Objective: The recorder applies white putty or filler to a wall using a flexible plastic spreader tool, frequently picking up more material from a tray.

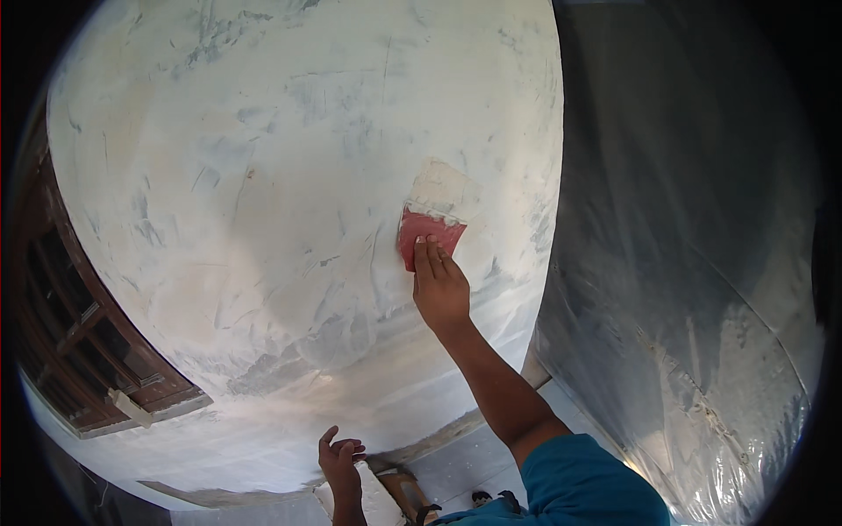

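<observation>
My right hand grips a flat red putty spreader, fingers laid over its face. Its upper edge, with pale filler along it, lies against the whitish wall. Just above that edge is a patch of cream-coloured filler. Low in the picture, away from the wall surface, my left hand is raised with its fingers apart and loosely bent, holding nothing. Grey smears and scrape marks cover much of the wall.
At the left is a brown wooden window frame with dark panes. A small pale block rests at its lower edge. Clear plastic sheeting hangs along the right. Below, a white board and a brown object lie near my left hand.
</observation>
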Demonstrator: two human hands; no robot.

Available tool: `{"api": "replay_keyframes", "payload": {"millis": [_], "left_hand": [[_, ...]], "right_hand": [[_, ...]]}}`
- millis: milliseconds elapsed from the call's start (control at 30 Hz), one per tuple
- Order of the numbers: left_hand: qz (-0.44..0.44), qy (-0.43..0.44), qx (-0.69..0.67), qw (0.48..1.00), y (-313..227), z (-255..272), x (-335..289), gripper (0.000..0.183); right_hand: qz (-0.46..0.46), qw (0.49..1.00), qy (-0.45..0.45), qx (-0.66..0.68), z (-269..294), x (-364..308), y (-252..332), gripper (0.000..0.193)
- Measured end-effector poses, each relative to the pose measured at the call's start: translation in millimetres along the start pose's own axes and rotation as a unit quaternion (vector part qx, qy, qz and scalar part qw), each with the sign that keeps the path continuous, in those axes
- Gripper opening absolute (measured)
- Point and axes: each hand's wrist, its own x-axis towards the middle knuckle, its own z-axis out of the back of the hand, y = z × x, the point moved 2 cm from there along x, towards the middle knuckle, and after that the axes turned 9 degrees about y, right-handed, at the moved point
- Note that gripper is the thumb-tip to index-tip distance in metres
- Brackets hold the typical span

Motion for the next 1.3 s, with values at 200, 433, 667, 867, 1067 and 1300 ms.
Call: {"api": "replay_keyframes", "payload": {"millis": [200,433,667,867,1067,1300], "left_hand": [[-0.013,0.0,0.013,1.0,-1,-43,5,0.044],[-0.01,-0.001,0.034,0.999,6,-52,5,0.04],[-0.008,-0.028,0.013,0.999,24,-43,2,0.039],[0.006,0.01,0.029,1.0,22,-29,3,0.037],[0.023,0.028,0.043,0.998,28,-25,13,0.037],[0.02,0.066,0.046,0.997,13,-26,27,0.037]], "right_hand": [[-0.011,0.984,0.059,0.167,57,-30,-3,0.043],[-0.007,0.996,-0.039,0.082,99,88,-49,0.042],[0.11,0.987,0.119,0.006,26,-29,3,0.042],[-0.02,0.994,0.027,0.104,94,30,-31,0.047],[0.038,0.993,0.044,-0.1,23,43,-27,0.044],[-0.01,0.993,0.091,0.071,70,-20,-11,0.043]]}}
